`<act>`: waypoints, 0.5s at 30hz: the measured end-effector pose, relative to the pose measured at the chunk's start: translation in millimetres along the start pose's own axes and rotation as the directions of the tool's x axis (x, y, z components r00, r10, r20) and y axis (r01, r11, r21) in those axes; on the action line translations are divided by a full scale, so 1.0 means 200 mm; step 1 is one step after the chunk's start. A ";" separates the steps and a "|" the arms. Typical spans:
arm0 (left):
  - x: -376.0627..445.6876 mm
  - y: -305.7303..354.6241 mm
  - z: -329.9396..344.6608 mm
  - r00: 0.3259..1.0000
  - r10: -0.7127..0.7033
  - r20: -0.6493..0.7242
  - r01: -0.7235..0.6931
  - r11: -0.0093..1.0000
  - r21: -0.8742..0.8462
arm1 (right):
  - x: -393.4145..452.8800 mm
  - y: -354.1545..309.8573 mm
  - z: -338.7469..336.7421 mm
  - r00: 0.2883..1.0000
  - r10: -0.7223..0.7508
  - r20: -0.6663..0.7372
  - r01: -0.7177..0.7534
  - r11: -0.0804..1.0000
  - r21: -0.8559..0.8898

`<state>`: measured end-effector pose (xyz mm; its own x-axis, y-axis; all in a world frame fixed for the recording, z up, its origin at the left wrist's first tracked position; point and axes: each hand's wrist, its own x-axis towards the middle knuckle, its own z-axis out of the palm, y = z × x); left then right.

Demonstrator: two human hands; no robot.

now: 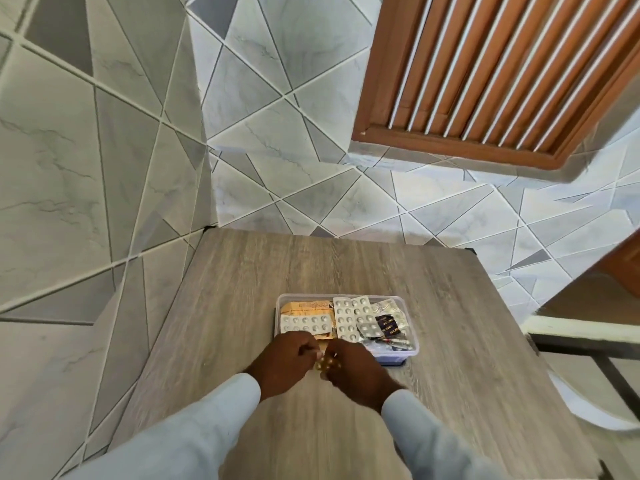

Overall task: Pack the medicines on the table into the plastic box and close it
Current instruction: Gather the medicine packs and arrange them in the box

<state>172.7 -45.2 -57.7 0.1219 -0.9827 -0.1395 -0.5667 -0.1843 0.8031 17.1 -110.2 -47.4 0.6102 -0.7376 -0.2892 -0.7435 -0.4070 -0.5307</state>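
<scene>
Near edge of the grey wood-grain table (242,278): both my pale blue sleeves reach in, hands meeting just in front of the box.

My left hand (284,362) and my right hand (353,370) close together on one small golden blister strip of amber capsules (327,365). Fingers of both hands are curled in and pinching it from either side; it shows only in the gap between them. Whether it rests on the table or is lifted clear, I cannot tell. It sits at the near rim of the box, not yet inside.

Just beyond: the clear rectangular plastic box (412,327), open, already well filled. In it, a silver blister strip of white tablets (304,323) lies at near left over a tan paper packet (304,306). A larger silver blister sheet (351,317) takes the middle. A small dark sachet with gold print (387,323) sits at right, among more foil strips that are too jumbled to sort out.

Judgement: packing is nearly done. No other loose medicine shows on the table, so the golden strip looks like the last piece. Still to do: drop it in, then close the box. No lid is visible.

Far: grey marbled wall tiles (104,150), brown slatted wooden shutter (502,71).
</scene>
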 end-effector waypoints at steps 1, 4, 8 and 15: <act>0.05 0.03 0.01 1.000 0.018 -0.001 -0.018 0.999 0.026 | 0.04 0.04 -0.06 1.000 0.002 -0.019 -0.001 1.000 0.021; 0.17 0.09 0.03 0.999 0.014 -0.037 -0.011 0.996 0.085 | 0.13 0.14 -0.20 0.995 -0.032 -0.093 0.036 0.998 0.047; 0.34 0.11 0.06 0.990 -0.102 -0.095 0.112 0.988 0.109 | 0.24 0.29 -0.31 0.991 -0.011 -0.135 0.023 0.996 0.088; 0.53 0.12 0.11 0.956 -0.295 0.012 0.272 0.897 0.348 | 0.39 0.48 -0.35 0.997 -0.083 0.003 0.083 0.996 -0.028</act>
<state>154.0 -154.8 -65.9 0.2735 -0.8849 -0.3771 -0.7590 -0.4394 0.4806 -25.0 -245.5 -64.2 0.6704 -0.6998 -0.2468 -0.6979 -0.4816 -0.5302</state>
